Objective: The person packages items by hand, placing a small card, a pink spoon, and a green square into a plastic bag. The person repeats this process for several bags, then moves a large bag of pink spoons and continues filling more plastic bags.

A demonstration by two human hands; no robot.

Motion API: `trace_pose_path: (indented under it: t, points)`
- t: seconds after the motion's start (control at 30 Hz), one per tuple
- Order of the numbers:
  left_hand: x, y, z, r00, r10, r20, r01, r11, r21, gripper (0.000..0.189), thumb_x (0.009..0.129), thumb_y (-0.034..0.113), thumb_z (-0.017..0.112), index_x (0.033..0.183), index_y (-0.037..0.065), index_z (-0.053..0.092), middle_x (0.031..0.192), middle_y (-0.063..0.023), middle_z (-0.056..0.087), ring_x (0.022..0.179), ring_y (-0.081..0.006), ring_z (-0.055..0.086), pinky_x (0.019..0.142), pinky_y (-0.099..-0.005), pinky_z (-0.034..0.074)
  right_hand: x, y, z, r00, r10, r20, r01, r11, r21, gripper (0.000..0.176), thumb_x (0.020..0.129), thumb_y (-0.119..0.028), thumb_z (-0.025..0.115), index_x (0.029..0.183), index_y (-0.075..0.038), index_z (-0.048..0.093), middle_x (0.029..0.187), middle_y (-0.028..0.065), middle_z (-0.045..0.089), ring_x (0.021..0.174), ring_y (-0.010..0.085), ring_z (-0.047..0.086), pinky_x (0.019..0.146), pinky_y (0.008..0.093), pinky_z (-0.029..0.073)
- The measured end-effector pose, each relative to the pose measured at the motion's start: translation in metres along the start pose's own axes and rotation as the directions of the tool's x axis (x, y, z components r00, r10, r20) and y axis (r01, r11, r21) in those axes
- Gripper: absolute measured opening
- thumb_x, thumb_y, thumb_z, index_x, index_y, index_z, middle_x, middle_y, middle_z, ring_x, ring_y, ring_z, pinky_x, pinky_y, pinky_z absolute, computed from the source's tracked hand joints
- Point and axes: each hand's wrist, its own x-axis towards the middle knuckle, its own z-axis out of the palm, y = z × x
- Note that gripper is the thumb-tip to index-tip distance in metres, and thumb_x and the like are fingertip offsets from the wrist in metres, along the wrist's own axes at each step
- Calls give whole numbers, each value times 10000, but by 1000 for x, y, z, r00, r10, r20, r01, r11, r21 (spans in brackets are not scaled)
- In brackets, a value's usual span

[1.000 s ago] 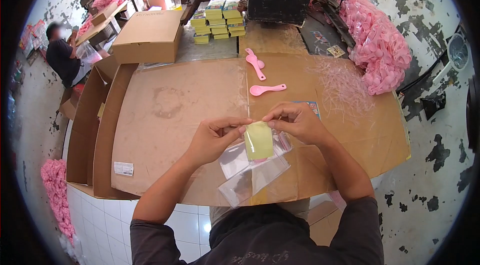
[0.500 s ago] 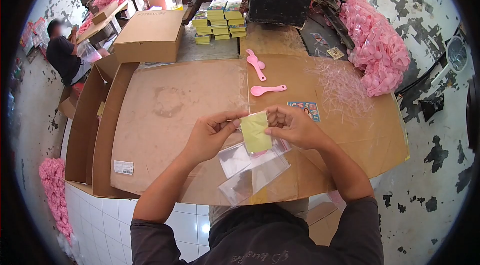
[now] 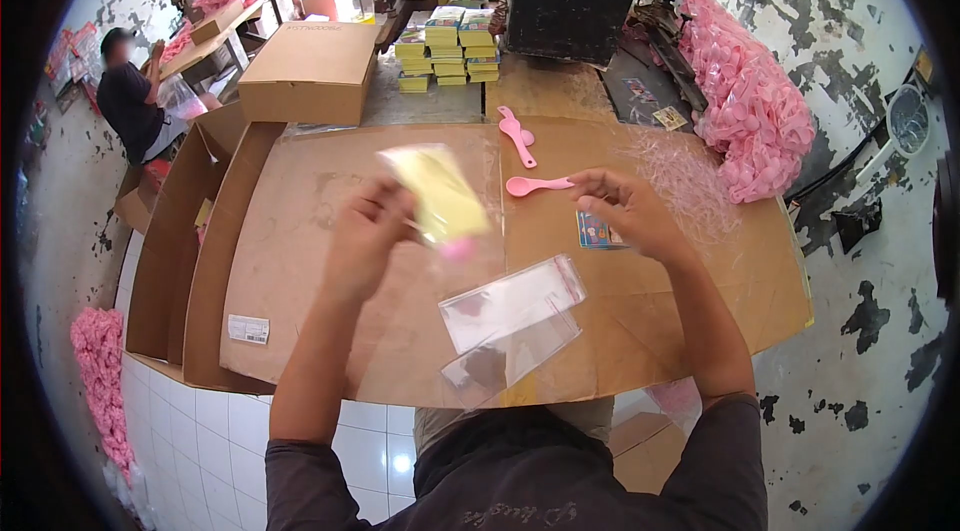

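My left hand (image 3: 375, 231) pinches a clear plastic packet (image 3: 447, 196) by its edge, tilted above the cardboard; a pale yellow card shows inside and a pink bit shows at its lower end. Motion blurs the packet. To the right, my right hand (image 3: 630, 216) has its fingers apart, with the fingertips right at the handle end of a pink measuring spoon (image 3: 522, 187). Farther back lies another pink spoon piece (image 3: 516, 136). Under my right hand is a small stack of blue printed cards (image 3: 594, 231). Clear plastic bags (image 3: 510, 303) lie overlapping near the front edge.
A cardboard sheet (image 3: 270, 261) covers the table, with thin plastic strands (image 3: 690, 186) at right. Pink spoons are heaped (image 3: 750, 101) behind them. An open carton (image 3: 165, 271), a closed box (image 3: 305, 71) and card stacks (image 3: 450, 41) stand around. A person (image 3: 135, 96) sits at far left.
My left hand has moved left and up with the packet. My right hand has let go of it and moved right and back to the spoon. The clear bags are now uncovered.
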Motion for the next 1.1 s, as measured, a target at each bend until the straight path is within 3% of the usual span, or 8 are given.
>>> trace_pose_path:
  t: [0.1,0.2,0.37,0.43,0.53,0.63,0.7,1.1]
  points:
    - [9,39,-31,896,284,-342,-341,933,-117,238,1081,256,583,1249,90,613,1082,8,680,934,-62,665,808,-228,557,-7,20,-25,992,-38,-117,5,962,-272,307,976,-151,671,1260,-35,673,1149,91,717,1036,186,669,927,329,509]
    - [11,76,-101,617,473,-629,-637,770,-45,588,1035,450,579,1410,2,512,1412,-178,606,1297,-238,608,1113,-356,533,-14,53,-39,963,-202,-178,97,877,-471,332,939,-149,709,1246,-27,675,1175,130,697,1105,270,656,974,381,500]
    - [17,79,-104,601,155,-784,-596,740,-311,684,1022,469,610,1501,10,444,1510,-188,520,1430,-292,475,1173,-422,464,-26,62,-33,969,-229,-93,129,789,-600,335,885,-140,751,1193,-24,692,1198,157,648,1175,329,609,1021,409,484]
    - [22,35,-91,772,320,-550,-436,895,-92,556,1050,348,609,1494,41,479,1501,-155,544,1404,-245,505,1110,-360,485,-26,68,-32,964,-263,-31,185,755,-629,309,874,-129,752,1159,-22,701,1198,159,637,1158,330,608,1015,407,486]
    - [9,9,-6,991,114,-74,-82,936,343,263,973,186,682,1207,66,672,1050,-10,685,843,-110,643,761,-264,503,-26,69,-29,976,-204,-75,126,814,-567,266,863,-101,759,1108,-14,706,1183,153,645,1129,322,612,1003,400,483]
    - [-21,-9,56,894,-259,366,-139,617,775,352,816,295,859,1073,97,722,898,-13,689,771,-134,655,683,-285,514,-23,70,-27,970,-180,-164,72,855,-513,248,846,-66,769,1077,-5,700,1106,140,672,1040,308,640,934,393,506]
    - [-33,-32,66,821,-151,550,-420,492,762,316,813,312,859,1001,93,730,880,-53,649,730,-186,649,666,-333,534,-24,71,-26,973,-131,-192,35,900,-435,242,844,-52,771,1066,2,694,1051,135,689,987,293,659,884,381,518]
    - [-27,-44,65,930,-199,311,-67,737,673,173,901,107,785,1039,43,702,867,-35,670,717,-107,602,669,-266,511,-34,43,3,995,-73,-71,93,936,340,192,969,-70,715,1138,-4,651,1042,42,676,956,125,665,824,310,538]
